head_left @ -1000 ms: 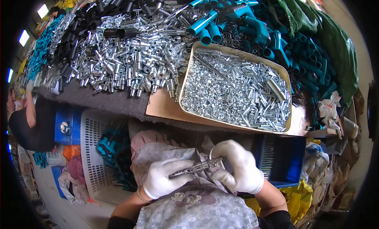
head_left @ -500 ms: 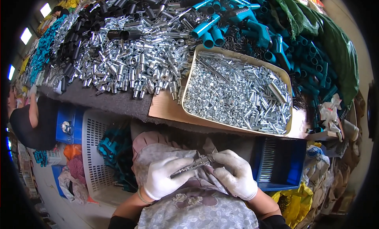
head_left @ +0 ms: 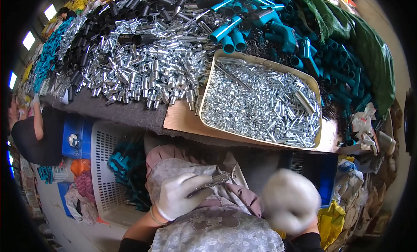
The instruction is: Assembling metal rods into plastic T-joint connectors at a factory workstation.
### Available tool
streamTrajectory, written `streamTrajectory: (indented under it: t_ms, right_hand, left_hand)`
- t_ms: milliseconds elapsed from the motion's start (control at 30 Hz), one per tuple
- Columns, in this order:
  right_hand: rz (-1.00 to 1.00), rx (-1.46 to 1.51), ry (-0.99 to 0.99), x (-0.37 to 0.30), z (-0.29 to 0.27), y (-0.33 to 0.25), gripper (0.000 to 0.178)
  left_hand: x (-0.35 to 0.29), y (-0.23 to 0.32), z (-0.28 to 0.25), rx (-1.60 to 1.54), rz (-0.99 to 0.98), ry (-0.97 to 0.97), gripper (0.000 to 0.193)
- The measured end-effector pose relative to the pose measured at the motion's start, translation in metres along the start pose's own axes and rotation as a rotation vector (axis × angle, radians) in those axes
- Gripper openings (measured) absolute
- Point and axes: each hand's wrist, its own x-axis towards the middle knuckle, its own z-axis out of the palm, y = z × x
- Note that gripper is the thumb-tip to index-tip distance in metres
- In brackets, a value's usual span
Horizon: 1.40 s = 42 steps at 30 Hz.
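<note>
Above my lap, my left hand (head_left: 184, 195) in a white glove is closed around a slim metal shaft-like part (head_left: 216, 180). The part tilts up to the right, and its far end sticks out past my fingers. My right hand (head_left: 290, 202), also gloved in white, is well off to the right and smeared by motion, so its fingers cannot be made out. It passes in front of a blue bin (head_left: 328, 178) that holds thin metal rods, partly hidden by the glove.
On the bench (head_left: 130, 113) rests a cream tray (head_left: 260, 143) of small metal pieces. Behind are heaps of silver metal parts (head_left: 147, 69), black sleeves (head_left: 134, 38) and teal housings (head_left: 282, 34). A white crate (head_left: 102, 174) with teal parts stands at my left. Another person (head_left: 37, 130) works further left.
My right hand has let go of the metal part's upper end and swung right, over the blue bin. The left hand keeps its hold nearly in place. A gloved hand appears at the far top left.
</note>
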Motion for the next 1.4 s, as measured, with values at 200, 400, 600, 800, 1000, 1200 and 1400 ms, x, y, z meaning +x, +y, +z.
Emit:
streamTrajectory:
  t_ms: [200, 400, 600, 800, 1000, 1200, 1400]
  right_hand:
    - [-0.325, 0.979, -0.113, 0.057, 0.006, -0.047, 0.022]
    - [-1.388, 0.765, 0.163, 0.090, 0.045, -0.020, 0.020]
    - [-1.386, 0.717, -0.114, 0.077, 0.019, -0.019, 0.021]
    - [-0.555, 1.061, -0.768, 0.034, -0.055, -0.013, 0.020]
    - [0.278, -0.740, 0.406, 0.084, -0.124, 0.060, 0.013]
    - [0.611, -1.585, 0.103, 0.124, -0.147, 0.129, 0.020]
    - [0.743, -1.710, -0.065, 0.130, -0.153, 0.155, 0.016]
  left_hand:
    - [0.006, 0.005, 0.001, -0.079, 0.009, 0.050, 0.029]
    - [0.011, 0.000, 0.006, -0.104, 0.026, 0.004, 0.033]
    - [0.010, 0.006, -0.001, -0.098, -0.071, 0.030, 0.033]
    - [0.012, 0.006, 0.001, -0.117, -0.015, 0.055, 0.031]
    - [0.008, 0.015, -0.012, -0.053, -0.099, 0.015, 0.029]
    - [0.017, 0.026, -0.017, -0.076, -0.010, 0.049, 0.028]
    - [0.008, 0.016, -0.023, -0.004, 0.002, 0.092, 0.029]
